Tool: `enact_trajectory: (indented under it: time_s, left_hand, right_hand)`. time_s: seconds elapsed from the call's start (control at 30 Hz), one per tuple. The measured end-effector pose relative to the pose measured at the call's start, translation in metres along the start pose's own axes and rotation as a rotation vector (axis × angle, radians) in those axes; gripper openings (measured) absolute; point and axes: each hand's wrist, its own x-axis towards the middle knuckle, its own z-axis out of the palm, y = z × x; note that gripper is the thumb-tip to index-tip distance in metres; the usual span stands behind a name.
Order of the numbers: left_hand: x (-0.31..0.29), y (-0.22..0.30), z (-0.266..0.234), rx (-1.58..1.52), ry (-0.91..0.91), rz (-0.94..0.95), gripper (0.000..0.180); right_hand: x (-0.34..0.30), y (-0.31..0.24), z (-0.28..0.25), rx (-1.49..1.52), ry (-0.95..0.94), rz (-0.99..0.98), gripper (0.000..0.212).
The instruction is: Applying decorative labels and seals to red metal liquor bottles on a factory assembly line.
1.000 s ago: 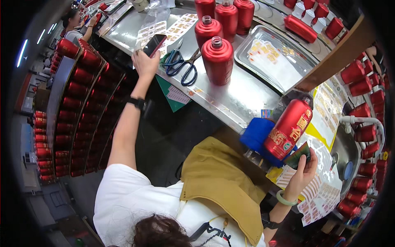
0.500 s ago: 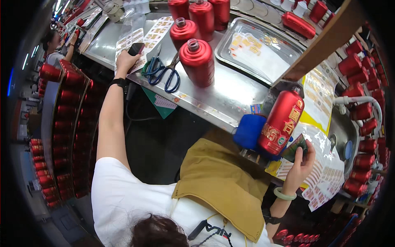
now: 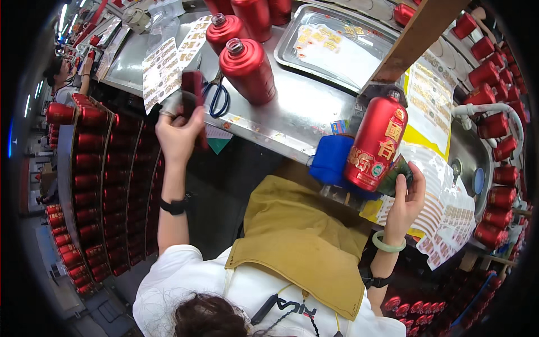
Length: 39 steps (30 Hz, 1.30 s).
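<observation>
My left hand is closed around a blurred dark red and black object, long and blocky; its kind is unclear. It is raised off the bench, near the scissors with dark blue handles. A red bottle with gold characters and a gold pattern lies tilted on a blue padded rest, its neck pointing away from me. My right hand pinches a dark green flat piece beside the lower end of the bottle.
Several red bottles stand on the metal bench, near sticker sheets. A metal tray holds gold stickers. More sheets lie by the sink. A wooden post rises behind the bottle. Racked red bottles fill the left.
My left hand has lifted off the sticker sheet and come back toward me with the dark red object. My right hand stays by the bottle's lower end. The whole view has shifted slightly.
</observation>
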Motion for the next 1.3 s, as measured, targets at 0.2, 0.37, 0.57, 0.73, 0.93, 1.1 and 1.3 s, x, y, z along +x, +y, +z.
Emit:
enact_trajectory:
  time_s: [0.2, 0.37, 0.57, 0.73, 0.93, 1.1, 1.3]
  left_hand:
    - [-0.057, 0.018, 0.043, 0.273, -0.164, 0.066, 0.064]
    - [-0.029, 0.004, 0.034, 0.718, 0.041, 0.225, 0.074]
    - [0.036, -0.011, 0.046, 0.896, 0.089, 0.197, 0.071]
    - [0.054, 0.004, 0.037, 1.061, 0.073, 0.046, 0.066]
    - [-0.05, 0.055, 0.083, 0.263, 0.052, 0.773, 0.054]
    - [-0.131, 0.093, 0.148, -0.077, -0.651, 0.755, 0.092]
    - [-0.152, 0.097, 0.186, -0.196, -0.55, 0.748, 0.099]
  right_hand:
    - [0.001, -0.003, -0.001, 0.043, -0.022, -0.009, 0.032]
    - [0.001, -0.002, -0.009, 0.054, 0.001, -0.009, 0.031]
    - [-0.003, -0.006, -0.007, 0.03, 0.0, -0.02, 0.033]
    - [0.007, -0.02, 0.0, 0.003, -0.012, -0.052, 0.031]
    - [0.017, -0.018, -0.014, -0.053, 0.057, -0.067, 0.03]
    - [0.016, -0.024, 0.004, -0.062, -0.007, -0.196, 0.029]
    - [0.019, -0.049, 0.001, -0.336, -0.252, -0.519, 0.034]
